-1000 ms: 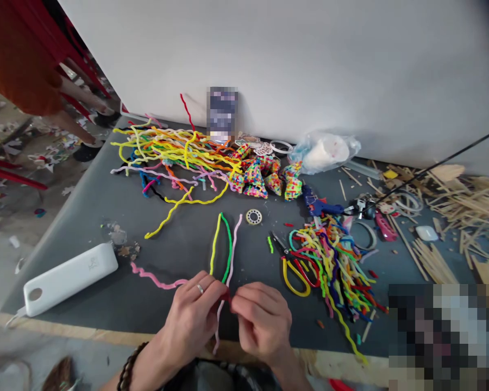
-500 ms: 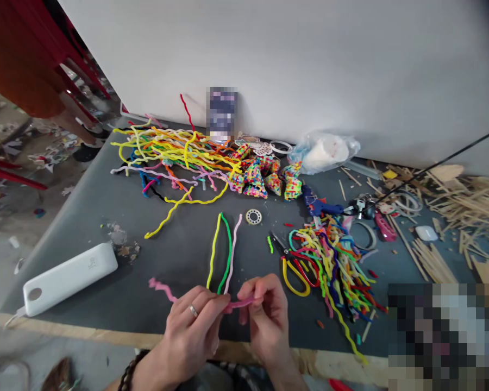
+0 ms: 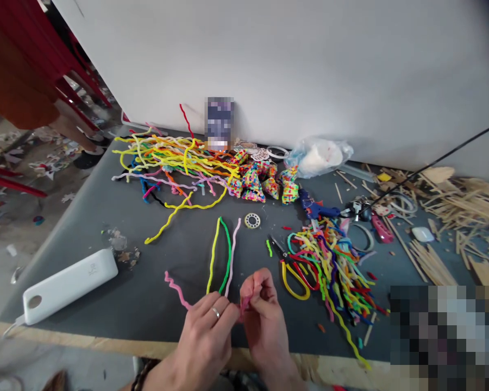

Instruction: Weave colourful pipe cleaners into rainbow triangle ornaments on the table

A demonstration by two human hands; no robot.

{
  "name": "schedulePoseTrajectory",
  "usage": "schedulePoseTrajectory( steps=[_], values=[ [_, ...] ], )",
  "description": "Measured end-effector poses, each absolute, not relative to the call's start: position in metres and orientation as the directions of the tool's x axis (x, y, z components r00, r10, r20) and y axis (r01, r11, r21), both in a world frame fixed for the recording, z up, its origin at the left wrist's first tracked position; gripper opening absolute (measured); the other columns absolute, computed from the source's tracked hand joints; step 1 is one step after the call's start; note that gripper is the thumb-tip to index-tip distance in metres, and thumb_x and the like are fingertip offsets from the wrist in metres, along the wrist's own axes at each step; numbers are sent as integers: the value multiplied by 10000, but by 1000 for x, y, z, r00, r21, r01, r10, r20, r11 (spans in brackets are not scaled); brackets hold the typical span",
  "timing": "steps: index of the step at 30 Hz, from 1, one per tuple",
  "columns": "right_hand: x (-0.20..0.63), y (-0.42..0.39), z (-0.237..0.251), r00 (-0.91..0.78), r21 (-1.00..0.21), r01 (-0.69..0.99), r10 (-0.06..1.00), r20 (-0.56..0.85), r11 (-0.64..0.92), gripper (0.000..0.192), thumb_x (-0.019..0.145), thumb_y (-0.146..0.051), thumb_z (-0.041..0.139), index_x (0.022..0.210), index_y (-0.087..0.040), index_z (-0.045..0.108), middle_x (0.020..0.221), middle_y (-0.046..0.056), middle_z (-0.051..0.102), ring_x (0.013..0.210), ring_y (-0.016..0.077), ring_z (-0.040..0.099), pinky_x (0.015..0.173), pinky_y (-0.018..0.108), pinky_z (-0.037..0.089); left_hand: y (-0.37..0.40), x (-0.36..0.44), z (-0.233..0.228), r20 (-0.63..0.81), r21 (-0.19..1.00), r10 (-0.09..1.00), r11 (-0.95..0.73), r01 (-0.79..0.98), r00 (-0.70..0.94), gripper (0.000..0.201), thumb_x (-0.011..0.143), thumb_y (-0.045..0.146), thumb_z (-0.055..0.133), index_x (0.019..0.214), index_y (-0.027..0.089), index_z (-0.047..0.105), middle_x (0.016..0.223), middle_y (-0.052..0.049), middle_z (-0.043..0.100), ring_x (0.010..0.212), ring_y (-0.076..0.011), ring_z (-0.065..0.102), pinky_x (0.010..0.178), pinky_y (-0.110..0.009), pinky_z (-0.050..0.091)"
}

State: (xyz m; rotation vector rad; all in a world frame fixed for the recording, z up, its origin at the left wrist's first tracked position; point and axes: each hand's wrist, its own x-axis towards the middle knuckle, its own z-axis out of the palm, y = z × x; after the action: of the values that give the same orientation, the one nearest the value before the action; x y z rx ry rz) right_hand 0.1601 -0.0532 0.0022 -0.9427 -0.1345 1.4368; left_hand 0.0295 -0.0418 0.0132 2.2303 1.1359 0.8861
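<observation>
Both hands pinch one wavy pink pipe cleaner near the table's front edge. My left hand, with a ring on one finger, holds its middle, and the free end trails up and left over the grey table. My right hand grips the other end, bent between fingers and thumb. Just beyond the hands lie a yellow pipe cleaner, a green pipe cleaner and a pale pink pipe cleaner, side by side.
A big tangle of pipe cleaners lies at the back left, a smaller heap with yellow-handled scissors at the right. A white power bank sits front left. Bead shapes, a blue glue gun and wooden sticks fill the back right.
The hands drew closer together and shifted right, and the right hand folded the pink pipe cleaner's end. Its free left end swung right and lifted. The view tilted slightly down.
</observation>
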Motion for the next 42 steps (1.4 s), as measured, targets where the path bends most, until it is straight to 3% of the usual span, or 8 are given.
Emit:
schedulePoseTrajectory(
  steps=[2,12,16,19,23,30,36,42],
  values=[
    [160,-52,1,201,-581,-802,852,-484,-140,255,748,-126,807,783,-233,578,685,-69,526,587,88,452,553,196,404,-44,28,14,338,645,822,-557,523,458,297,966,-26,441,830,197,581,675,7,548,608,-164,486,553,-289,384],
    [161,-59,-9,374,-810,-583,867,-330,-57,200,885,-278,776,810,-239,595,762,-32,595,725,126,554,666,234,441,-39,7,0,163,678,895,-407,612,414,112,1063,170,509,1064,206,615,855,-11,652,769,-173,644,674,-284,502],
    [163,-54,-10,268,-688,-716,865,-423,-114,227,857,-277,796,844,-248,572,806,-26,614,753,139,574,724,271,469,-40,4,4,154,701,888,-407,586,432,227,1053,83,442,1006,210,624,786,2,636,714,-152,614,634,-260,471],
    [156,-59,-9,167,-587,-793,868,-467,-163,256,819,-230,812,857,-257,560,732,-50,587,674,128,553,676,262,461,-31,5,6,220,599,878,-465,652,425,292,996,8,425,935,203,633,714,1,615,665,-168,579,591,-282,433],
    [151,-62,1,231,-668,-739,898,-374,-88,294,782,-149,792,742,-233,513,623,-65,527,600,111,496,595,226,401,-27,13,6,255,491,832,-550,676,492,320,887,-48,431,751,214,555,658,5,580,610,-179,527,543,-315,383],
    [171,-42,7,177,-557,-810,830,-530,-183,322,681,-60,757,804,-243,523,655,-86,458,564,84,399,543,194,359,-46,22,19,283,583,777,-605,542,563,343,869,-79,381,742,211,513,659,15,575,570,-161,505,512,-315,363],
    [167,-50,0,222,-639,-757,863,-453,-140,328,734,-129,812,743,-235,502,638,-71,499,617,104,472,620,217,435,-23,7,8,212,522,854,-509,684,475,252,1020,88,444,919,216,636,693,11,648,614,-179,631,557,-293,425],
    [182,-31,-10,217,-472,-877,798,-562,-94,381,675,-61,845,852,-242,560,733,-83,491,631,73,455,590,170,420,-29,0,4,98,635,898,-389,668,429,241,1022,92,467,934,228,645,725,32,682,616,-137,668,569,-237,441]
  ],
)
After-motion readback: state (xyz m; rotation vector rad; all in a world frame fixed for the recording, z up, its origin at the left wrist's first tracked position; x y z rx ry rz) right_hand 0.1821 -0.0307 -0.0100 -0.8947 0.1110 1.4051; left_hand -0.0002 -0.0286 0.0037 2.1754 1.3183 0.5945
